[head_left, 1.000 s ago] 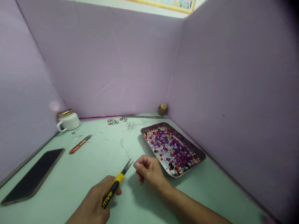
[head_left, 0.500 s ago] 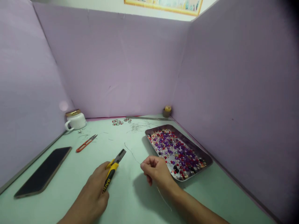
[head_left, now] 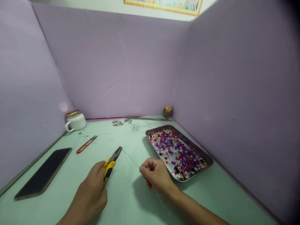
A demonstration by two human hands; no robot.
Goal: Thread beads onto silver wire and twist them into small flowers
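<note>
Left grip (head_left: pixel 92 185) wrapped around yellow-and-black pliers (head_left: pixel 109 171), right grip (head_left: pixel 156 175) pinching a thin wire (head_left: pixel 131 158), one end at the plier tips left of that grip, the other trailing below it, metal tray (head_left: pixel 197 145) of beads (head_left: pixel 185 157) right of it, orange snips (head_left: pixel 85 146) beyond the left grip
</note>
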